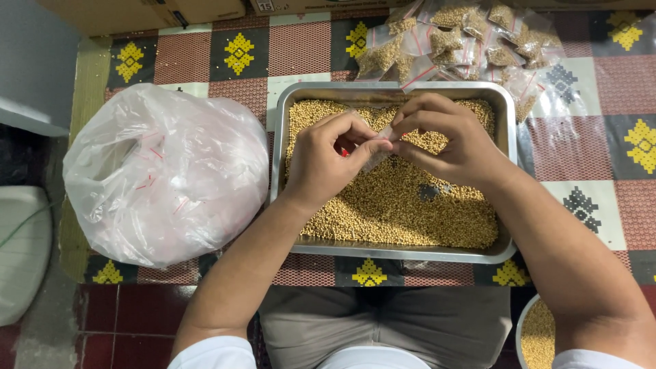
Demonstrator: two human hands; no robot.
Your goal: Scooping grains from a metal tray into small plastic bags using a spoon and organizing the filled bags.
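The small clear bag (380,147) sits pinched between the fingertips of both hands, held just above the middle of a metal tray (509,130). It is a thin, see-through plastic pouch with a trace of red at its edge, and most of it is hidden by the fingers.

The tray is rectangular and silver, filled with small yellow-tan beans (403,205). Beyond its far rim lies a heap of filled packets (454,41), small clear pouches with red strips, each holding a portion of the same beans. To the left of the tray, just beside it, rests a big clear plastic sack (160,174), puffed up and crumpled, with many empty red-striped pouches showing faintly inside. A cardboard box (143,12) stands along the far edge. Everything lies on a patterned mat (601,82) of red, dark and pale squares with yellow diamond motifs. A round bowl (536,335) of beans peeks in at the lower right.

The left hand (328,160) is curled, thumb and forefinger closed on the pouch's edge. The right hand (447,140) arches over from the other side, fingers bent and closed on the same pouch. Both forearms reach in from the bottom, over the near rim of the tray.
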